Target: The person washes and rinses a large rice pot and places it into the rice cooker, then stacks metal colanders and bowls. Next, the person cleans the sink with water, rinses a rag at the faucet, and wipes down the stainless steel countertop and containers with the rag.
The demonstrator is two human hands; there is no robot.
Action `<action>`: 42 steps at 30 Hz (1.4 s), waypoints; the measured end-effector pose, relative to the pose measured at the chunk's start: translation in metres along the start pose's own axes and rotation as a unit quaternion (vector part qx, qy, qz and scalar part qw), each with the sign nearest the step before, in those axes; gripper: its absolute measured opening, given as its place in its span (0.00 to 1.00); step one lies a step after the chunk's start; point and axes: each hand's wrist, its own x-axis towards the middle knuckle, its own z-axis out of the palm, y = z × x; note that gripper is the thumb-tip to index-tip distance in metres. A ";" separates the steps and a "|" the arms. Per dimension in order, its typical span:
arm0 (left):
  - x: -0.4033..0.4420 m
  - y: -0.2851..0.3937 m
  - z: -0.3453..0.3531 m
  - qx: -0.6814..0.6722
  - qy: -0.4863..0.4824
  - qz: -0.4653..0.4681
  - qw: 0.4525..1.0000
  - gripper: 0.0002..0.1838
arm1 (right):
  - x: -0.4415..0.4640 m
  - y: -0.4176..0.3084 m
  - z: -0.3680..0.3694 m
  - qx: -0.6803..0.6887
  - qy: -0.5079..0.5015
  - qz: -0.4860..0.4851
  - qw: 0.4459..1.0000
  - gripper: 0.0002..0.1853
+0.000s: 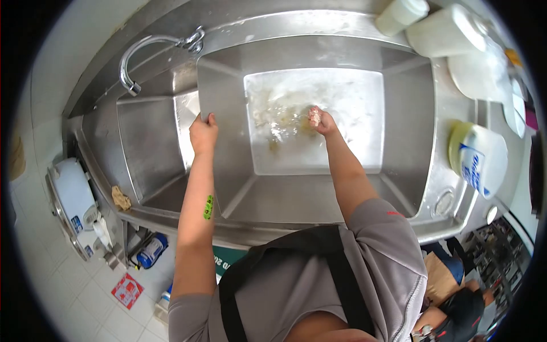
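Note:
A steel sink with two basins fills the middle of the view. Over the wet floor of the large basin [228,114], my right hand [322,121] has its fingers curled round a small clump of pale, wet bits [314,117]. Cloudy water with yellowish-brown bits [279,122] lies in that basin, left of the hand. My left hand [204,134] grips the divider [205,94] between the large basin and the smaller left basin [151,142], its thumb and fingers on the upper edge.
A curved faucet [149,40] stands behind the left basin. White containers [447,31] and a jug of yellowish liquid [478,159] line the right ledge. A crumpled tan cloth [121,198] lies at the front left rim. Another person [461,310] is at lower right.

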 end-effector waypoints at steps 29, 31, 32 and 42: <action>0.007 -0.015 0.006 0.001 0.001 0.028 1.000 0.15 | -0.376 -0.415 0.216 -0.766 0.369 -0.298 0.434 0.16; 0.004 -0.011 0.002 0.028 -0.005 0.034 0.999 0.15 | -0.392 -0.357 0.230 -0.751 0.302 -0.372 0.454 0.12; 0.004 -0.015 0.003 0.015 -0.011 0.036 0.999 0.16 | -0.387 -0.322 0.226 -0.738 0.234 -0.359 0.521 0.11; 0.012 -0.011 -0.002 -0.004 -0.047 -0.012 0.999 0.14 | 0.033 -0.099 -0.047 -0.781 0.358 -0.163 0.486 0.37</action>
